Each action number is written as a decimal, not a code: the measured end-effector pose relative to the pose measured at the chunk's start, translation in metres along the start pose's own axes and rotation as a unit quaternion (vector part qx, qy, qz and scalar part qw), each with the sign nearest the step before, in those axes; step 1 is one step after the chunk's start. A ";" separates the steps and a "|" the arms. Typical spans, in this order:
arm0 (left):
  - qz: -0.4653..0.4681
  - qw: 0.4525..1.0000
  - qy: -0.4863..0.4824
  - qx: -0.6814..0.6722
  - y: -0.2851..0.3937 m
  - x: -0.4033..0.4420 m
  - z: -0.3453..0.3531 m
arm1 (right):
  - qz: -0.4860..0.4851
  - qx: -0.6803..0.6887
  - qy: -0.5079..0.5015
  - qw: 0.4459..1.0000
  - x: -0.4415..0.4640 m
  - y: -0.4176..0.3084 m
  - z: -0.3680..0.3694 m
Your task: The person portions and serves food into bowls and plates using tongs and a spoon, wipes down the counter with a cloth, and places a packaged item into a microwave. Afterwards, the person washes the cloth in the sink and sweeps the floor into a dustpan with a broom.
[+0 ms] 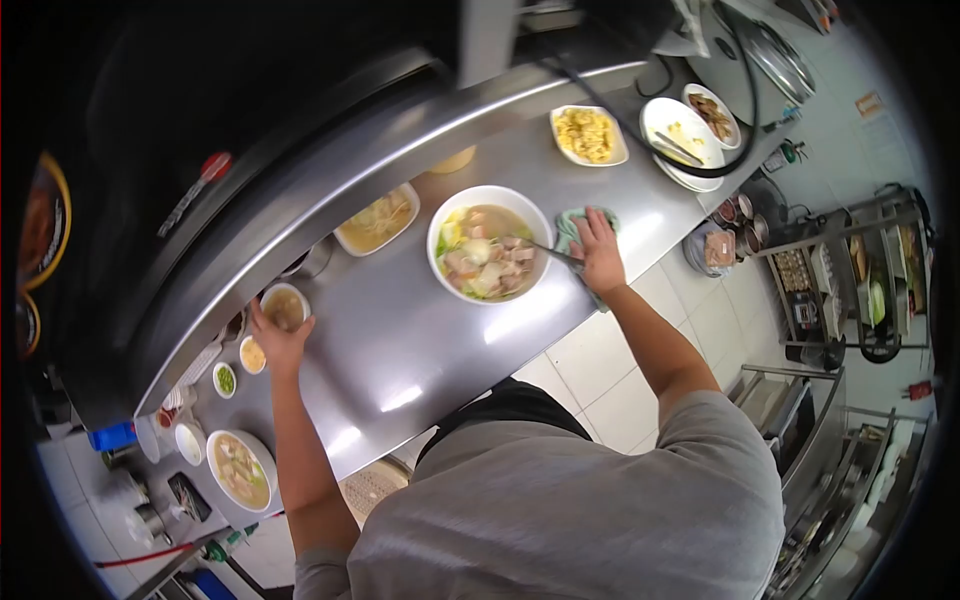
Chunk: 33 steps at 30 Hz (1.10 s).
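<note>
My left hand (pixel 280 340) reaches to the back left of the steel counter, fingers and thumb apart at the near side of a small white bowl of brownish broth (pixel 286 306). Whether the fingers touch the bowl I cannot tell. My right hand (pixel 600 254) lies flat, fingers stretched out, on a green cloth (pixel 572 230) near the counter's front edge. Left of it stands a large white bowl of soup (pixel 488 245) with meat chunks and greens. A utensil (pixel 550 252) leans in this bowl, its handle pointing towards my right hand.
On the counter (pixel 400 330) are a square dish of noodles in broth (pixel 378 222), a dish of yellow food (pixel 588 136), stacked used plates (pixel 682 135), small bowls of chopped greens (pixel 225 380) and yellowish bits (pixel 253 355), and another soup bowl (pixel 242 470). Racks (pixel 850 270) stand right.
</note>
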State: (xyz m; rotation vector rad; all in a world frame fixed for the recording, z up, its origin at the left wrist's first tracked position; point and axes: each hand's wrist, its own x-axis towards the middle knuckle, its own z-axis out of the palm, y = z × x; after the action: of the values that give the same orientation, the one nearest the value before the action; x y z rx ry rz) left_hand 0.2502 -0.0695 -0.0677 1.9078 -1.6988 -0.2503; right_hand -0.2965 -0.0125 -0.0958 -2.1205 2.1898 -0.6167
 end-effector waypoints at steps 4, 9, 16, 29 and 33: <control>0.068 0.995 0.071 0.021 0.045 -0.015 0.003 | 0.013 -0.003 0.024 1.000 0.015 0.008 0.006; 0.041 0.985 -0.013 -0.167 0.149 -0.061 0.022 | 0.122 0.240 0.077 0.960 0.006 0.010 -0.012; 0.077 0.956 -0.128 -0.251 0.209 -0.064 0.037 | 0.428 0.518 0.116 0.732 -0.025 0.071 -0.063; -0.393 0.717 -0.157 -0.553 0.237 -0.133 0.131 | 0.465 0.562 0.209 0.651 0.074 0.312 -0.056; -0.440 0.735 -0.061 -0.512 0.240 -0.117 0.152 | 0.457 0.558 0.093 0.686 0.039 0.306 -0.067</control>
State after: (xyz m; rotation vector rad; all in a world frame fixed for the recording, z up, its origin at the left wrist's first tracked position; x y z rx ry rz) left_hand -0.0494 -0.0092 -0.0935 1.5830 -0.2970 -1.3617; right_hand -0.6111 -0.0357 -0.1166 -0.2987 1.7210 -1.4695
